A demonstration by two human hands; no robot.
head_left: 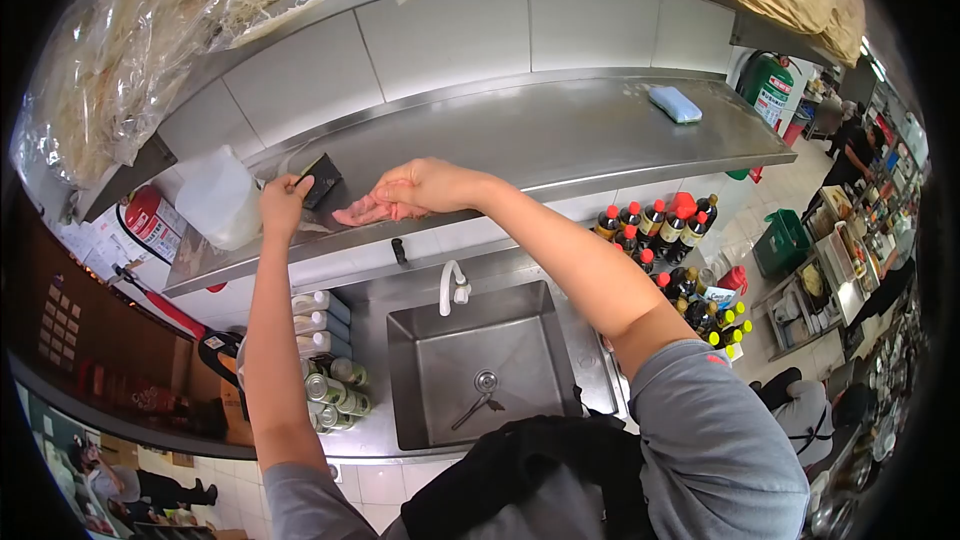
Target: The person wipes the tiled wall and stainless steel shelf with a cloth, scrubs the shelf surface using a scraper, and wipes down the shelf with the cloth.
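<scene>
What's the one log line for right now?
left grip: holds black item | right grip: holds pink cloth | blue sponge: on steel shelf | sink: below

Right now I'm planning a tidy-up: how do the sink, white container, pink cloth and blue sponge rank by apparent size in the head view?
Largest to smallest:
1. Sink
2. White container
3. Pink cloth, partly hidden by the right hand
4. Blue sponge

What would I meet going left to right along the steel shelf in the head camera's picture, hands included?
White plastic container → left hand → black object at its fingertips → pink cloth gripped by the right hand → pale blue sponge.
</scene>
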